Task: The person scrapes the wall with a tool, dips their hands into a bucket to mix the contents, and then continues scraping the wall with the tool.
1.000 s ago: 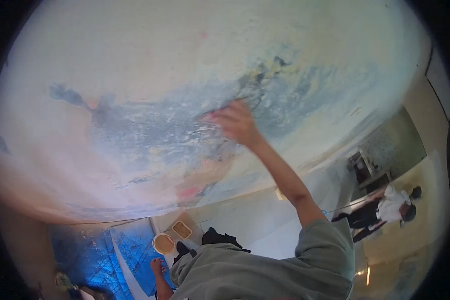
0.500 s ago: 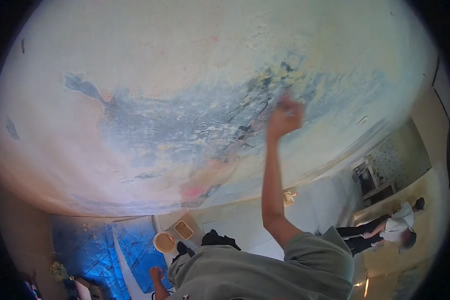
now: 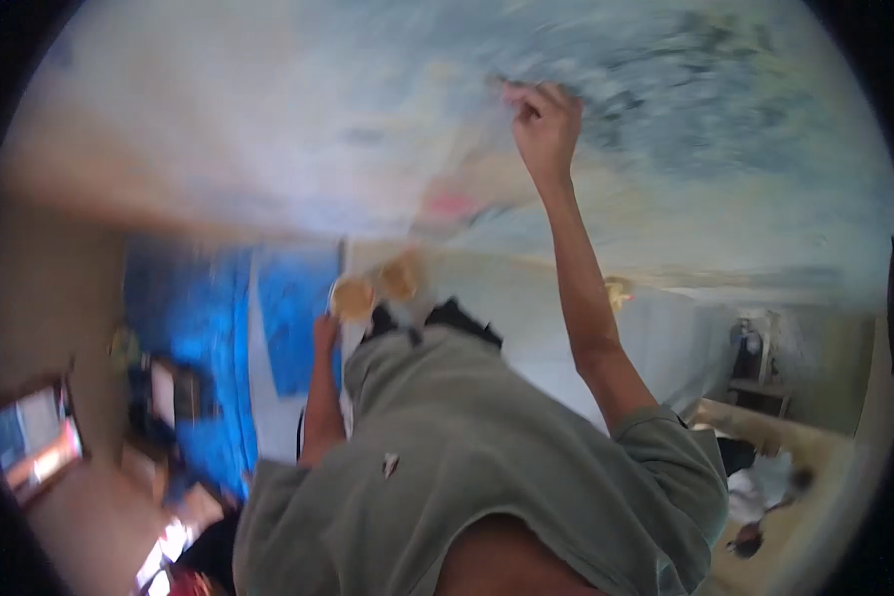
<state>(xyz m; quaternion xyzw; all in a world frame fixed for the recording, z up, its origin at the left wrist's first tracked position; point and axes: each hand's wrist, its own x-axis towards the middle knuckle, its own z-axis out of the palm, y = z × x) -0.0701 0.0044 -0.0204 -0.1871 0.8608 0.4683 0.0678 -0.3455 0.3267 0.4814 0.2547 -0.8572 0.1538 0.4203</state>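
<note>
My right hand (image 3: 549, 124) is raised against a patchy, stained wall (image 3: 298, 109) with worn grey-blue areas and a pink spot. Its fingers are curled together in a pinch, with a small dark tip at the fingertips; what they hold, I cannot make out. Down at the left, my left hand (image 3: 326, 328) is small and smeared by motion. It overlaps the edge of a round pale tub (image 3: 352, 298) in this view. Beside that tub sits a yellowish tray (image 3: 400, 276), also blurred.
Blue sheeting (image 3: 298, 338) covers part of the floor at the left. A small yellowish object (image 3: 618, 293) lies on the pale floor (image 3: 467, 273) near the wall's foot. At the lower right is another person (image 3: 760, 492). A bright window (image 3: 35, 442) shows at the far left.
The view has tilted down and shifted. My right hand has moved left along the wall, off the dark patch. My left hand has come up towards the tub in view.
</note>
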